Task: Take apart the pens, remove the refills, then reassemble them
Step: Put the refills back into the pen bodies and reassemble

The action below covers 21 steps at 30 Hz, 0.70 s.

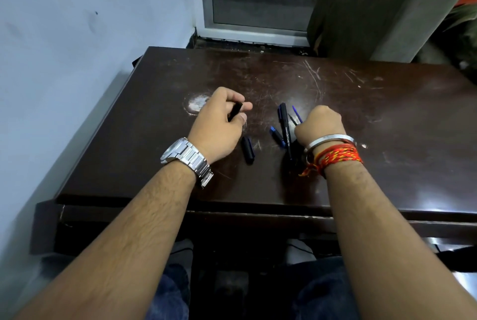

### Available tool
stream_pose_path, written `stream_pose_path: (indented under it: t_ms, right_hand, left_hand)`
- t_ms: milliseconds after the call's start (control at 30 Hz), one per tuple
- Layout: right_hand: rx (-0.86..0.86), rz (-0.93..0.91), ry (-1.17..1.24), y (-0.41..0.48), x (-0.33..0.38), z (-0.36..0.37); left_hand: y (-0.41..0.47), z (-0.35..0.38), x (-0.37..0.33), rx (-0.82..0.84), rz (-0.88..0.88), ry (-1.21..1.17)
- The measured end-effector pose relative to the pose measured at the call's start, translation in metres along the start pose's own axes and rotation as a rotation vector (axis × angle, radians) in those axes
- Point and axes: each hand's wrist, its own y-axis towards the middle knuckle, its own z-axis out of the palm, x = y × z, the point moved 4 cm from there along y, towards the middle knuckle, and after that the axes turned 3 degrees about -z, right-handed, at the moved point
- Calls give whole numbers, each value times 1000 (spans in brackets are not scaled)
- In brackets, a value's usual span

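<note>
My left hand (219, 123) is curled around a short black pen barrel (235, 111) above the dark table. My right hand (320, 126) rests fisted on the table, its fingers closed on thin pen parts (294, 119) with dark and blue tips sticking out to the left. A whole black pen with white lettering (286, 129) lies just left of my right hand. A black and blue cap (276, 135) lies beside that pen. Another black cap piece (247, 149) lies between my wrists.
The scratched dark wooden table (387, 118) stands against a pale wall (77, 48) on the left. A window frame (258, 9) and a curtain (361, 9) rise behind its far edge. The table's front edge (232, 206) runs over my knees.
</note>
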Motion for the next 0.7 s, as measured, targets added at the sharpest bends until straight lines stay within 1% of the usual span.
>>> stream_pose_path:
  t_ms: [100,167,200,267,333,367,400,467,700]
  right_hand:
    - [-98,-47,118,0,5,-8]
    - [-167,-124,290,-2,12,-13]
    - [-193,-152,429,-5,16,-15]
    - [-220,-201,793,-11,26,-17]
    - [-179,-269,1119,-15,36,-18]
    - [-146,-293,1213,-17,40,-17]
    - [-117,-309,1263,-20,43,-15]
    - [-84,-338,1288,-24,49,-11]
    - [-106,-402,1219,-28,52,-11]
  left_hand:
    - [1,0,0,-21,7,14]
    - [0,0,-1,-44,6,24]
    - [-1,-1,-2,-61,9,14]
    - [-1,-1,-3,-83,18,-27]
    - [0,0,-3,-73,17,-71]
    - [0,0,-3,-67,18,-81]
    - [0,0,-3,-68,22,-83]
    - [0,1,-3,-73,38,-72]
    - [0,3,-3,-61,69,-55]
